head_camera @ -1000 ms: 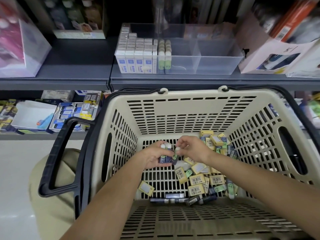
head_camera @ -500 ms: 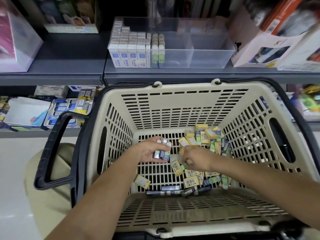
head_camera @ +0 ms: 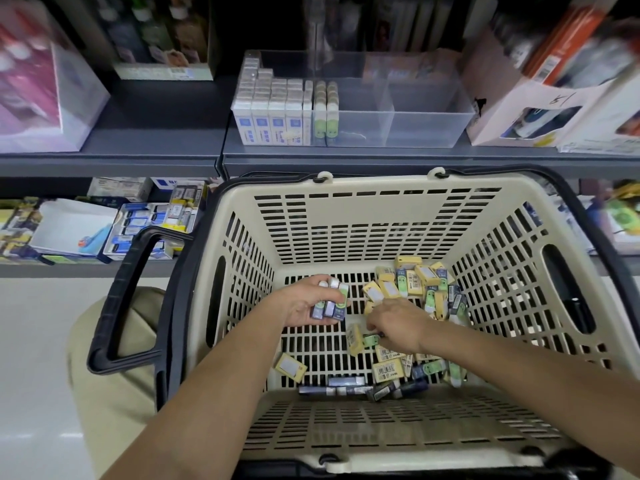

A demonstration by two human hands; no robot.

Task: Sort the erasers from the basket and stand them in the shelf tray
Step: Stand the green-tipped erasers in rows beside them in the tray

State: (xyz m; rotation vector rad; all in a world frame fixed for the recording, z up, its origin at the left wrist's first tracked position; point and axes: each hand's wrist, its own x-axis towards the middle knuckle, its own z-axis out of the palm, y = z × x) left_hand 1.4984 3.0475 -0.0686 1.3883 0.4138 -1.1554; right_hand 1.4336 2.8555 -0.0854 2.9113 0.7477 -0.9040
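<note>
- the right hand (head_camera: 398,323) has its curled fingertips hidden among loose erasers (head_camera: 415,282) on the basket (head_camera: 377,185) floor; can't tell if they grip one.
- the left hand (head_camera: 304,303), mid-basket, clasps a small bunch of erasers (head_camera: 330,301) upright.
- beyond the basket's far rim, a clear shelf tray (head_camera: 398,123) holds standing erasers (head_camera: 273,112) at its left end.

1. Upper left: blurred pink-and-white box (head_camera: 52,98), standing on a dark grey shelf board (head_camera: 156,143).
2. Top, left of centre: printed display carton (head_camera: 162,39), too blurred to read.
3. Upper right: pale pink carton (head_camera: 530,112) with a handwritten mark, just beside an orange box (head_camera: 568,36).
4. Left middle, on the lower shelf: open white box (head_camera: 69,223) beside blue-and-white packets (head_camera: 138,230).
5. Lower left: beige cloth (head_camera: 114,358) above pale glossy floor (head_camera: 31,393).
</note>
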